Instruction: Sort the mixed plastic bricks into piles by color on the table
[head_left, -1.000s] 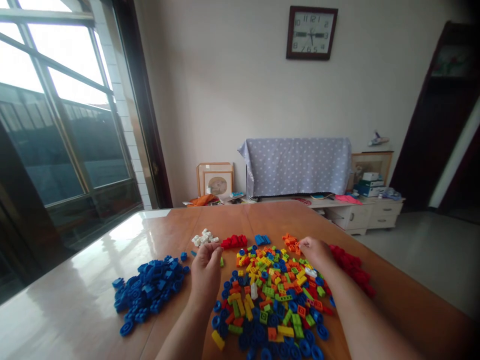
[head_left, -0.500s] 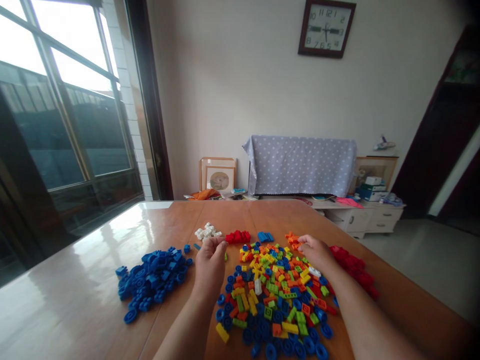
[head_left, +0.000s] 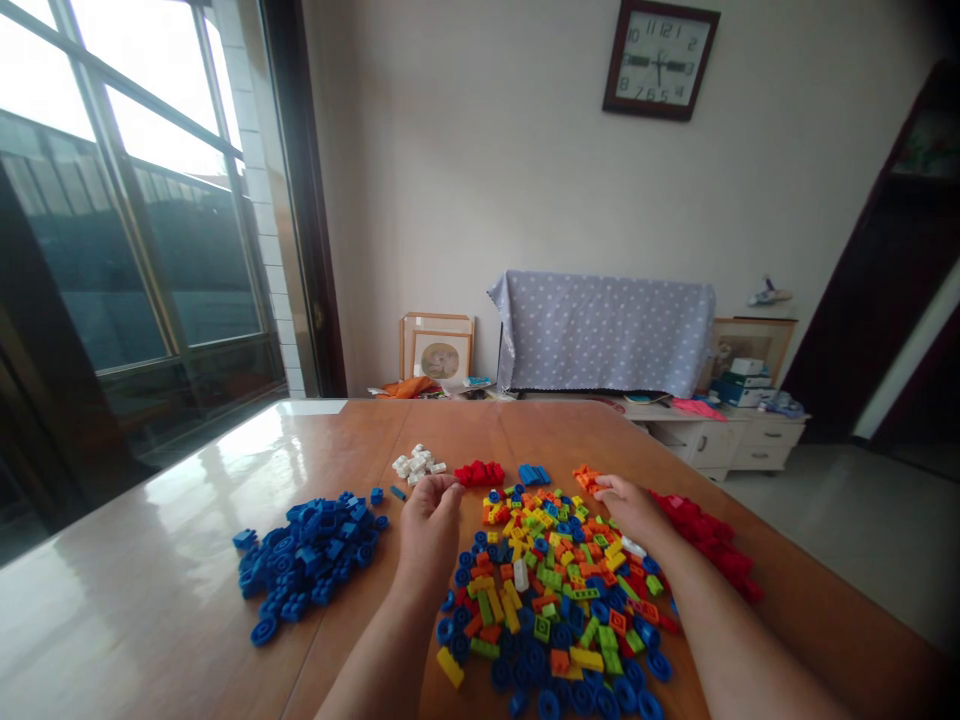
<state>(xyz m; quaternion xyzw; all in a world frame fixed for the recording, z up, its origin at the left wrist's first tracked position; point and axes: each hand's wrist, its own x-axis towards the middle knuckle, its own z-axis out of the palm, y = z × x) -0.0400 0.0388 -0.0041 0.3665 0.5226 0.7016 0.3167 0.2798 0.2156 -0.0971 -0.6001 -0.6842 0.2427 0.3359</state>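
Note:
My left hand (head_left: 430, 520) is closed in a pinch just in front of a small row of red toy bricks (head_left: 480, 473). Whatever is between its fingertips is too hidden to make out. White toy bricks (head_left: 417, 463) lie just beyond it. On the far right side of the mixed pile, my right hand (head_left: 631, 508) has its thumb and fingers together at the edge of a small group of orange toy bricks (head_left: 585, 477). Whether it grips one of them is unclear. Between my forearms spreads a mixed pile of coloured toy bricks (head_left: 553, 578).
A heap of blue bricks (head_left: 311, 550) lies to the left, and a heap of red bricks (head_left: 709, 540) lies beyond my right forearm. Small blue bricks (head_left: 534, 475) sit behind the mixed pile. The wooden table (head_left: 172, 600) ends before a low white cabinet (head_left: 739, 443).
Both hands keep nearly the same places by the small brick groups. The whole view has shifted slightly. A small green piece beside my left hand no longer shows.

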